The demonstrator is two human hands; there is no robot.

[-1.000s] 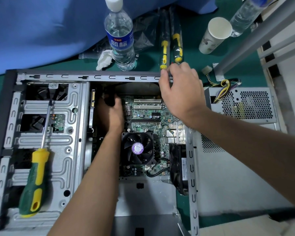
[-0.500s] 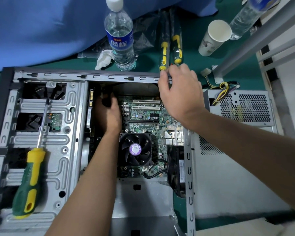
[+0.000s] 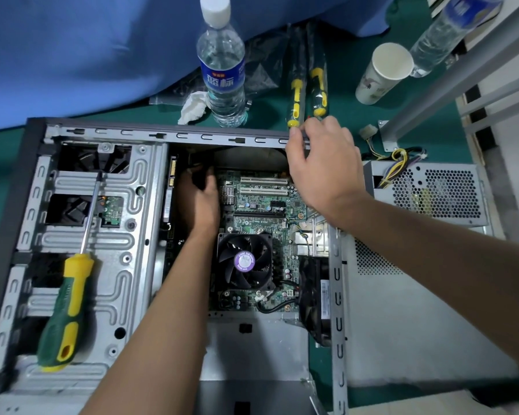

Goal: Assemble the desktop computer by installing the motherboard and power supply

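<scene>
The open grey computer case (image 3: pixel 162 134) lies on its side on the green mat. The green motherboard (image 3: pixel 261 205) with its black CPU fan (image 3: pixel 244 260) sits inside it. My left hand (image 3: pixel 198 205) reaches into the case at the board's far left corner, fingers curled round a dark part (image 3: pixel 199 175) that I cannot identify. My right hand (image 3: pixel 321 166) grips the case's far rim, thumb on the edge. The silver power supply (image 3: pixel 432 193) with coloured wires lies outside the case to the right.
A green and yellow screwdriver (image 3: pixel 66 310) lies on the drive cage (image 3: pixel 126 235) at the left. Behind the case stand a water bottle (image 3: pixel 222 70), two bagged screwdrivers (image 3: pixel 306 82), a paper cup (image 3: pixel 381 73) and a crumpled tissue (image 3: pixel 192 106). A metal frame (image 3: pixel 462 70) rises at the right.
Both hands stay where they were. Only the view has shifted slightly.
</scene>
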